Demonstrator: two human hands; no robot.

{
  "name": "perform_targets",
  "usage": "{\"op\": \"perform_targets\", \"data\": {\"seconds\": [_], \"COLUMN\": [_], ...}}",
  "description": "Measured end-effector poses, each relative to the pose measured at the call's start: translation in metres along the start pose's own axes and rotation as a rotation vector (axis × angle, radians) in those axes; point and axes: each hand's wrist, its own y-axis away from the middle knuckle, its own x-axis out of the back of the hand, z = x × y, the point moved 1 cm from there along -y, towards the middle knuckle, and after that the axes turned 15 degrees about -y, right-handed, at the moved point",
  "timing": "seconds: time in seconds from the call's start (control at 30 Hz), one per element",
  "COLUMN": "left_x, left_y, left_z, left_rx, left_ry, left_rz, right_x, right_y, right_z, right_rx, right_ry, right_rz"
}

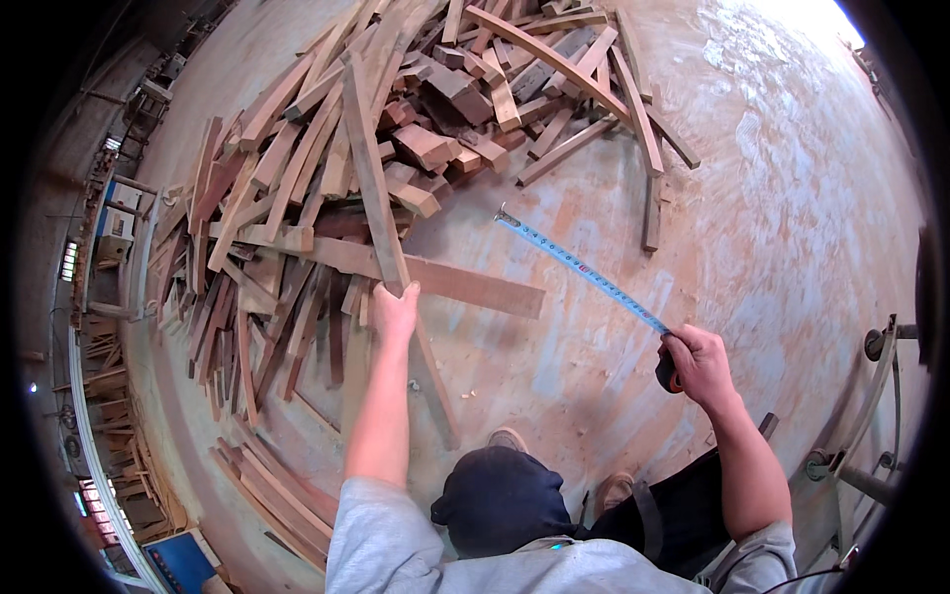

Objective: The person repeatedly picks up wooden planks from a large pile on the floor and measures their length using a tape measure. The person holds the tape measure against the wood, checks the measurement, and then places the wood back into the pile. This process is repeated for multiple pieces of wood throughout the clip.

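Observation:
My left hand [396, 312] is closed round a long narrow wooden strip [376, 188], which slants from the pile down toward my feet. Just behind that hand, a wider wooden board [475, 285] sticks out of the pile to the right and crosses the strip. On the right, my right hand [701, 361] grips a tape measure with a dark case [668, 374], mostly covered by my fingers. Its blue blade [584, 267] is drawn out up and to the left, the hooked end in front of the pile and apart from any wood.
A big heap of loose timber [426, 99] spreads over the floor ahead and to the left. More strips [277, 490] lie at the lower left. A metal frame with wheels [871, 426] stands at the right. My shoes [510, 439] are on the stained concrete floor [772, 218].

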Motion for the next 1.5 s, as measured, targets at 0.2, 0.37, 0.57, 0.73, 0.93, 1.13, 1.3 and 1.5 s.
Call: {"op": "perform_targets", "data": {"seconds": [0.2, 0.37, 0.57, 0.73, 0.93, 1.13, 1.3, 1.5], "left_x": [-0.008, 0.039, 0.064, 0.080, 0.089, 0.089, 0.094, 0.098], "left_y": [0.013, 0.083, 0.166, 0.205, 0.225, 0.234, 0.242, 0.247], "left_z": [-0.017, -0.045, -0.083, -0.092, -0.083, -0.088, -0.085, -0.085], "left_rx": [-0.035, 0.138, 0.188, 0.227, 0.351, 0.313, 0.344, 0.368], "left_ry": [0.380, 0.752, 1.023, 1.224, 1.431, 1.573, 1.486, 1.379], "left_rz": [-0.069, -0.431, -0.623, -0.804, -0.931, -1.090, -1.093, -1.137], "right_x": [0.007, 0.001, -0.016, -0.028, -0.036, -0.036, -0.037, -0.040], "right_y": [0.002, -0.005, -0.015, -0.020, -0.023, -0.021, -0.019, -0.017], "right_z": [0.006, 0.007, 0.010, 0.016, 0.013, 0.016, 0.010, 0.011], "right_rx": [0.021, -0.050, -0.036, -0.066, -0.089, -0.044, -0.116, -0.090], "right_ry": [0.014, 0.009, 0.078, 0.068, 0.052, 0.116, 0.086, 0.093], "right_rz": [-0.010, -0.043, -0.150, -0.235, -0.299, -0.348, -0.370, -0.373]}}
